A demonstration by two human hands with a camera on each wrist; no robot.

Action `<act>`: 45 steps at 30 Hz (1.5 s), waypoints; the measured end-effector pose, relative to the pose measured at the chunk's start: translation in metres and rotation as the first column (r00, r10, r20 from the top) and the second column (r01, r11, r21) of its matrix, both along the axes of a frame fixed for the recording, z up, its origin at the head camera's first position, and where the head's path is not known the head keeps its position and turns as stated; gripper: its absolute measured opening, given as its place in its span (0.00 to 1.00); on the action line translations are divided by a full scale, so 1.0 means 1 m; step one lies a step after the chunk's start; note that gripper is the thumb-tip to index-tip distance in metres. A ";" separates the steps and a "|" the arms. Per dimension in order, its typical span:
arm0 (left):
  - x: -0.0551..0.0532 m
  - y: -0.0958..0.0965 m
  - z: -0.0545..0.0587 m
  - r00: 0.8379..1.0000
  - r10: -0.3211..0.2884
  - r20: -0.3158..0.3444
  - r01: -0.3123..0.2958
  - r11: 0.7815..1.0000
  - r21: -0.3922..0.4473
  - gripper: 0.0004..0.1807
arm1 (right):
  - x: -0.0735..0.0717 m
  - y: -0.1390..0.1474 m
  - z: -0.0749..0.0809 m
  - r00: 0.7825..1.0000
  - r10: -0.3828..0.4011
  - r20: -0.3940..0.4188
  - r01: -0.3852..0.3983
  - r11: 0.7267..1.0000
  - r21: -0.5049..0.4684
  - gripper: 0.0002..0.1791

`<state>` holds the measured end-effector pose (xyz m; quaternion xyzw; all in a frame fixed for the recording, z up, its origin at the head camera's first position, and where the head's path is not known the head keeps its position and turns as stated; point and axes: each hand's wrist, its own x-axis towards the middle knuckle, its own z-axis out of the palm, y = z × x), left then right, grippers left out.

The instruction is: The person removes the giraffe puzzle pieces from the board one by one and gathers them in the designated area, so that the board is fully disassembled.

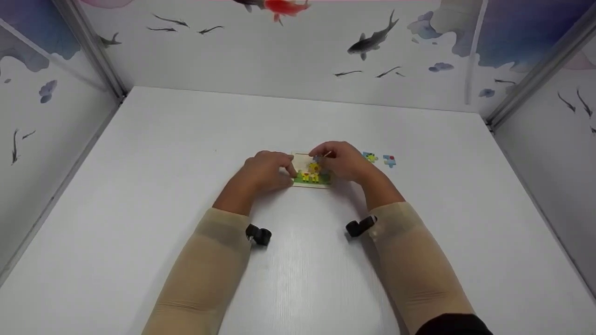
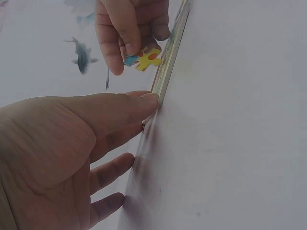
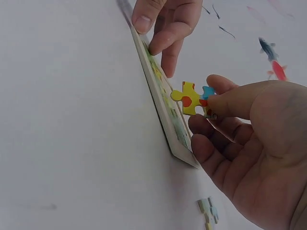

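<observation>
Near the middle of the worktop [image 1: 298, 265] lies the puzzle board [image 1: 301, 159], its near strip filled with green and yellow picture, its far left part bare. The left hand [image 1: 269, 171] pinches the board's left edge between thumb and forefinger, the other fingers loose beside it. The right hand [image 1: 343, 160] holds a yellow-and-blue piece [image 3: 189, 100] with red spots between thumb and fingers, tilted, above the board; whether its tab touches the board I cannot tell. Right of that hand, a blue-and-yellow loose piece [image 1: 370, 157] and a bluer one [image 1: 389, 160] lie on the worktop, apart from each other.

The step in hand looks to be fitting the held piece into the picture, which seems partly built. The next move probably calls for turning it flat, matching its tabs to the neighbouring pieces and pressing it down, while the left hand steadies the board.
</observation>
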<state>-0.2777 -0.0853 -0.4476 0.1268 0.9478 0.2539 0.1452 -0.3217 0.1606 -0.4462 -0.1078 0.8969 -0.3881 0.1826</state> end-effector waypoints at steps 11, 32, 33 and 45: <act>0.001 -0.001 -0.003 0.999 -0.021 -0.039 0.020 0.999 -0.036 0.10 | 0.000 0.058 0.018 0.986 -0.166 0.003 0.164 0.973 -0.165 0.21; 0.002 0.001 0.001 1.000 0.006 0.000 -0.006 1.000 -0.013 0.08 | 0.002 0.130 0.003 0.956 -0.283 0.080 0.283 0.959 0.015 0.22; 0.002 0.001 0.001 1.000 0.006 -0.001 -0.006 1.000 -0.011 0.08 | 0.002 0.130 0.003 0.955 -0.286 0.080 0.285 0.958 0.026 0.23; 0.002 -0.001 -0.004 1.000 0.009 -0.028 -0.009 1.000 0.013 0.06 | 0.001 0.127 0.001 0.947 -0.315 0.057 0.308 0.945 0.110 0.24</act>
